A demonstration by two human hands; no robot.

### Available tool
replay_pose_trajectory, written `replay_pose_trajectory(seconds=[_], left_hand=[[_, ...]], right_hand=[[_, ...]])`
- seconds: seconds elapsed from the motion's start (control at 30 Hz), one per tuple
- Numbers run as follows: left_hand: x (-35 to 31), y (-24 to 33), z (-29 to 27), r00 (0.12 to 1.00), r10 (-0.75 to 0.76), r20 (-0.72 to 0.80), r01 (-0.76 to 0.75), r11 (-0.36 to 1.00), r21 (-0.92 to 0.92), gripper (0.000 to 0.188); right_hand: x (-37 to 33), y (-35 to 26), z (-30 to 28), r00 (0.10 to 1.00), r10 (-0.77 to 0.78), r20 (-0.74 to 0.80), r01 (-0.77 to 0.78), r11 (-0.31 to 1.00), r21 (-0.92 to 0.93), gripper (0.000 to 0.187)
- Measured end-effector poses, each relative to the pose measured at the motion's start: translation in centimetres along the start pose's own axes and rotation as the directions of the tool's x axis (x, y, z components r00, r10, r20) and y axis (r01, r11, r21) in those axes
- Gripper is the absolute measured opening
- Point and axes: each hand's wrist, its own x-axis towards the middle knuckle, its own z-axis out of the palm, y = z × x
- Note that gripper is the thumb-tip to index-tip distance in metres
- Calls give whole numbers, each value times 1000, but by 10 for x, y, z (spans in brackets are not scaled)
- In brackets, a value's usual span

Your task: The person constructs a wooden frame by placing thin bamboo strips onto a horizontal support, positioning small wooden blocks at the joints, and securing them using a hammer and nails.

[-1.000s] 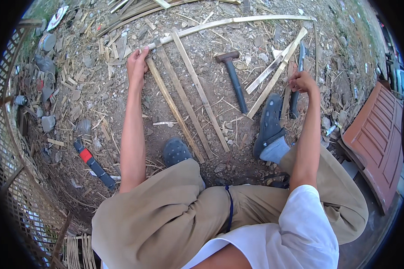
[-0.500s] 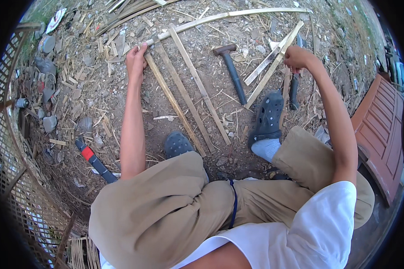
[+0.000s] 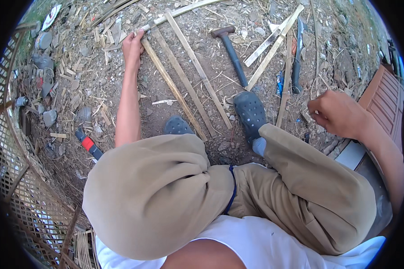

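Observation:
At the upper left my left hand is closed on the near end of a long, pale bamboo strip, which runs away to the right and leaves the top of the picture. Just under that hand starts a narrow yellowish strip, lying beside two more strips on the dirt. Over the ground at the right hangs my right hand, fingers curled in and palm hidden; nothing shows in it. Nearest to it lies a machete with a dark handle and grey blade.
A hammer lies beyond my clog, near crossed pale strips. A black tool with a red band is at the left. A woven lattice stands at the left edge, a reddish-brown panel at the right.
My right hand has left the machete's side and come nearer and to the right. My right knee and foot have shifted. The left hand keeps its hold on the long strip.

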Motion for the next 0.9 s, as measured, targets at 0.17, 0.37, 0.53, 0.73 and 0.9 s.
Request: replay_pose_trajectory(seconds=[0.17, 0.37, 0.53, 0.73, 0.9], left_hand=[[-6, 8, 5, 1000, -8, -30, 8, 1000, 15, 26], [-7, 7, 8, 999, -24, -30, 25, 999, 29, 33], [-11, 4, -7, 997, -23, -69, 29, 995, 92, 31], [-5, 5, 6, 999, -25, -48, 25, 1000, 5, 27], [-3, 2, -1, 997, -48, -61, 48, 999, 11, 25]], right_hand=[[77, 19, 115, 958, -95, -272, 147, 973, 178, 8], [208, 22, 213, 694, 156, -703, 185, 905, 383, 23], [206, 2, 232, 591, 260, -764, 204, 868, 453, 24], [202, 18, 244, 635, 267, -725, 221, 837, 501, 23], [184, 33, 227, 590, 433, -682, 289, 675, 679, 19]])
